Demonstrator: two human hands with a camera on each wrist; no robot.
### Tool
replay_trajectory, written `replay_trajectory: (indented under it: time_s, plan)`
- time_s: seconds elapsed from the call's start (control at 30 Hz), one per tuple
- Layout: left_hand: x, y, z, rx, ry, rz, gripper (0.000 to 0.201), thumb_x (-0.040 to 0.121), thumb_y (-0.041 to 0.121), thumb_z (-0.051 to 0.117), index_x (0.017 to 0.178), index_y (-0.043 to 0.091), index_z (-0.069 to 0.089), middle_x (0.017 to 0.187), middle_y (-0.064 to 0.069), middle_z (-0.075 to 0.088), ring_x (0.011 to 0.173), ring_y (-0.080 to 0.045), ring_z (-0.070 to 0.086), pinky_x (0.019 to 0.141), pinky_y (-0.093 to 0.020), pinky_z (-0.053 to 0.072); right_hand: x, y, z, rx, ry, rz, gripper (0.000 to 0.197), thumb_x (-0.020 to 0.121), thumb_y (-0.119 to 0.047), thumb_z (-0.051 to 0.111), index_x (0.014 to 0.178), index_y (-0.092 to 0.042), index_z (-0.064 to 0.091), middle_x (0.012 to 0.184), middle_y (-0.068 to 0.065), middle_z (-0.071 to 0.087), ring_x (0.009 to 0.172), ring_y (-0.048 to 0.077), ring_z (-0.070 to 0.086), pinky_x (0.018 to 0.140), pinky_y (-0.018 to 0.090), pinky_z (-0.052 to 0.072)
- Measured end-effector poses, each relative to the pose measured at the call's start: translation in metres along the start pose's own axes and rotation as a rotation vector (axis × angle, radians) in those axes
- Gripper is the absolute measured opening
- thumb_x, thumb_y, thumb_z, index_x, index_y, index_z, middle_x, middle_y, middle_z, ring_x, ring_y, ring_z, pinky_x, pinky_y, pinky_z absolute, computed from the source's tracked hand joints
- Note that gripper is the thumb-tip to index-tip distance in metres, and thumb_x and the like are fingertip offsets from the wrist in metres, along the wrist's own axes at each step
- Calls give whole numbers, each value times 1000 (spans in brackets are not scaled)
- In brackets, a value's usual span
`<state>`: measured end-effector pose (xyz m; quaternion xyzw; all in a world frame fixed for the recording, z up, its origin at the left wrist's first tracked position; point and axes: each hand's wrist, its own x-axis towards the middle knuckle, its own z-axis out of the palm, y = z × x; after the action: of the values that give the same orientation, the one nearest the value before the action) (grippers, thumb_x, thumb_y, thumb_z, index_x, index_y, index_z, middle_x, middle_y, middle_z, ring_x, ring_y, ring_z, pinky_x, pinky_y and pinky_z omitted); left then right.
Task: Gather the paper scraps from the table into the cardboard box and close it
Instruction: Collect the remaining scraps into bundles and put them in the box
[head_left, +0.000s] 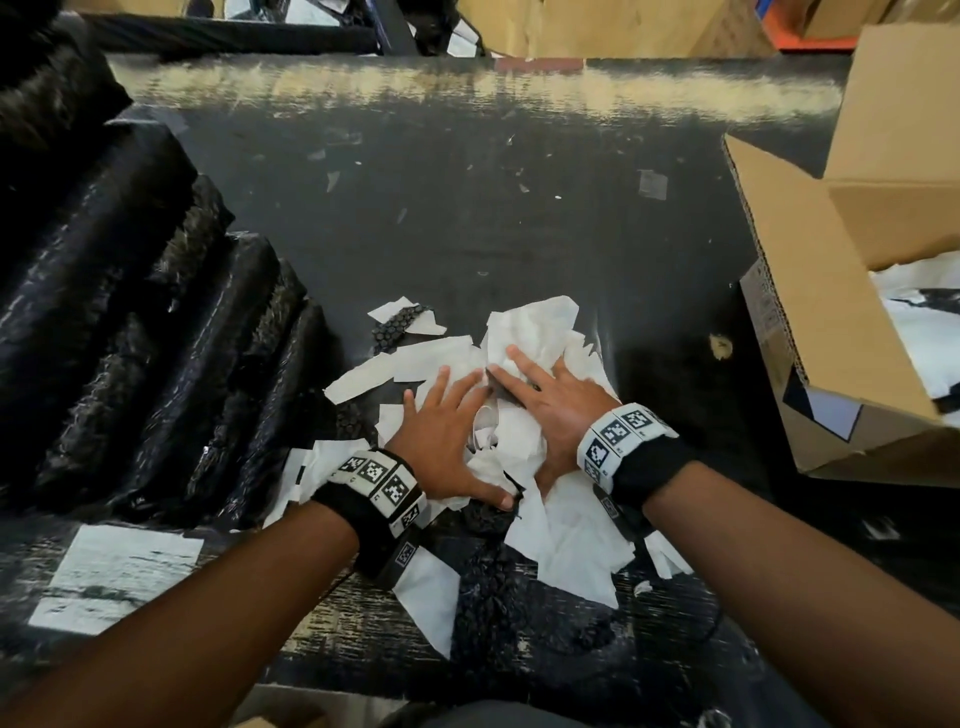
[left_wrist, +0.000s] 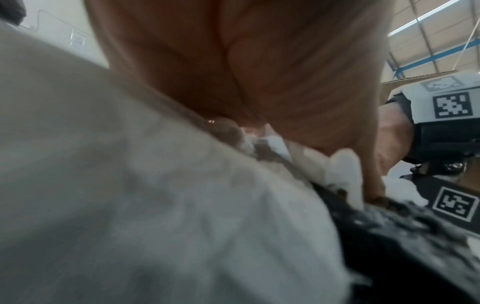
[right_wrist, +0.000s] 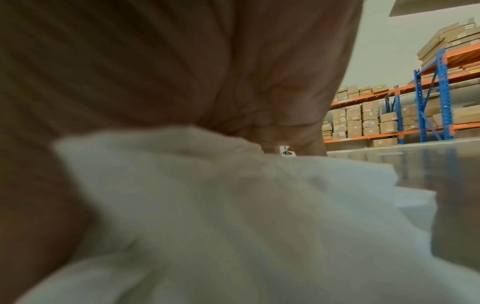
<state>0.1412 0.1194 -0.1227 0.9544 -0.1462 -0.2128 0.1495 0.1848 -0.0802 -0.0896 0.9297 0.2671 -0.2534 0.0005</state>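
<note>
A heap of white paper scraps (head_left: 530, 332) lies near the front of the black table (head_left: 467, 218). My left hand (head_left: 447, 431) lies flat on the heap's left side, fingers spread and straight, thumb reaching toward a dark scrap. My right hand (head_left: 550, 395) presses flat on the heap's right side, its fingers pointing toward the left hand. The open cardboard box (head_left: 810, 322) stands at the table's right edge with white paper inside. In the left wrist view my palm (left_wrist: 259, 72) sits over blurred paper (left_wrist: 130, 205). The right wrist view shows my palm (right_wrist: 155, 61) over crumpled paper (right_wrist: 233, 216).
Black bubble-wrap bundles (head_left: 130, 312) fill the table's left side. A white printed sheet (head_left: 114, 577) lies at the front left. Tiny paper bits (head_left: 332, 179) dot the far table. More scraps (head_left: 576, 556) trail toward the front edge. Warehouse shelving (right_wrist: 415, 102) stands behind.
</note>
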Motion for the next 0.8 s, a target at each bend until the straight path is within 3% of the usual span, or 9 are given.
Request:
replay_trajectory:
  time_s: [0.1,0.23,0.33,0.4,0.5,0.57,0.63,0.7,0.8]
  plan:
    - [-4,-1,2,-147,111,-17,143,45,86,77,156,29,8,166,6,18,158,-23,1,119,-70,12,-2,4,4,-6,18,-2,151,40,-69,89,154,-43,-9,167,-9,-8,146,38,27,103,54,47]
    - [-7,3,2,-142,81,55,134,57,79,79,155,53,-9,169,11,8,158,-30,-2,114,-77,7,-3,7,6,-12,46,-10,144,46,-71,86,155,-41,-3,167,-10,-2,139,35,39,100,51,48]
    - [-5,-1,5,-130,110,103,112,73,67,78,155,58,2,169,10,14,158,-29,3,113,-79,12,-2,8,5,-19,91,-5,127,55,-72,80,155,-40,9,167,-12,8,134,30,48,99,50,51]
    - [-5,-7,9,-190,170,122,94,82,48,79,154,55,21,166,10,25,157,-27,12,114,-76,21,-3,9,5,-12,143,11,108,64,-73,75,152,-43,20,165,-14,19,127,26,57,95,48,54]
    - [-2,-13,19,-225,250,137,68,83,27,78,145,38,52,160,7,41,154,-25,24,113,-65,36,-5,7,7,9,180,35,86,74,-72,65,148,-47,29,161,-19,28,122,23,62,92,45,55]
    - [-1,-12,21,-239,295,134,62,76,6,80,132,27,66,155,4,49,151,-26,32,106,-54,49,-7,3,7,35,204,40,70,83,-68,55,146,-47,36,159,-18,33,123,23,61,93,43,54]
    - [-2,-6,20,-244,320,111,48,71,-6,75,112,18,76,150,1,55,148,-27,37,100,-49,53,-10,-3,3,56,221,50,56,90,-57,48,144,-45,41,157,-15,38,123,23,61,94,42,53]
    - [1,-2,20,-235,321,87,34,72,-7,71,97,14,78,147,0,58,146,-26,41,101,-45,53,-12,-7,0,51,209,64,47,96,-47,44,143,-42,45,156,-11,40,124,24,61,93,41,53]
    - [7,-3,23,-176,337,83,26,74,4,74,96,17,80,141,7,63,141,-18,50,104,-40,52,-12,-12,-2,37,196,75,39,98,-37,42,136,-37,50,148,-7,50,114,29,65,90,44,54]
